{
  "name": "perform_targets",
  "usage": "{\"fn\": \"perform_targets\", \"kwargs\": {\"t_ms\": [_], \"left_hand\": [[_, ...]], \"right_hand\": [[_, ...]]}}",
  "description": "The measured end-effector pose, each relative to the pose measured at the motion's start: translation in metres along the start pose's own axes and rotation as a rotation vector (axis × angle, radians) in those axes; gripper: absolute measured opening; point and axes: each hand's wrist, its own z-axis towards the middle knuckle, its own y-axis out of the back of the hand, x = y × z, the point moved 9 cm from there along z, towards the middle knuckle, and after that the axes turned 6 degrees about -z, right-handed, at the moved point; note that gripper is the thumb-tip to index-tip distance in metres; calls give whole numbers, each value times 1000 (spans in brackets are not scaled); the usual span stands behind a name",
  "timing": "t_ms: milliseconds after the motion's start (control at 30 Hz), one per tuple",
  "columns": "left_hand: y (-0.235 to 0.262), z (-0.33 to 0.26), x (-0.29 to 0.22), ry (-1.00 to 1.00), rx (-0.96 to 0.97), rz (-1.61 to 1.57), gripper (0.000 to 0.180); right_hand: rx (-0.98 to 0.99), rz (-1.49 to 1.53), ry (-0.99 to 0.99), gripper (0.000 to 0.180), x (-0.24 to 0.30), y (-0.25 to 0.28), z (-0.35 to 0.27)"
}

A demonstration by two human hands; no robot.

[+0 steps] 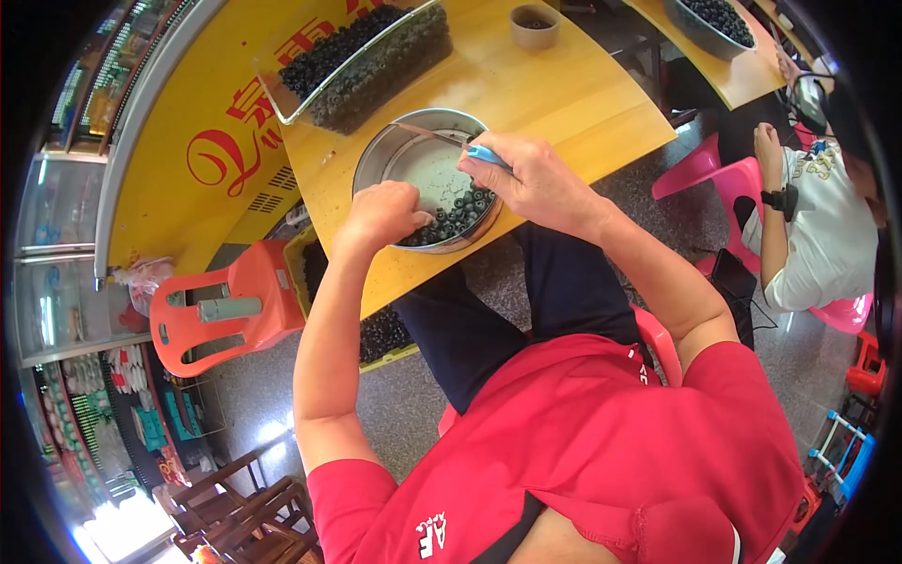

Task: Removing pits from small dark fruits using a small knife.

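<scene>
A round metal basin stands at the near edge of the wooden table, with small dark round pieces that look like snails heaped along its near side. My right hand grips the blue handle of a thin-bladed knife, whose blade points left across the basin's top. Over the basin's left rim, my left hand is closed with its fingertips down by the snails. Its fingers hide whatever they may hold.
A clear rectangular tub full of dark pieces sits farther back on the table, near a small round bowl. An orange stool is at the left. A yellow crate lies below the table. Another person sits at the right.
</scene>
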Motion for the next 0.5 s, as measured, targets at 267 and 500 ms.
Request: {"fn": "perform_targets", "kwargs": {"t_ms": [267,500], "left_hand": [[44,-24,-6,-255,-501,-1124,15],[41,-53,-27,-460,-820,-1574,15]], "right_hand": [[53,423,-308,30,-30,-19,-2],[164,948,-490,32,-4,-47,0]]}}
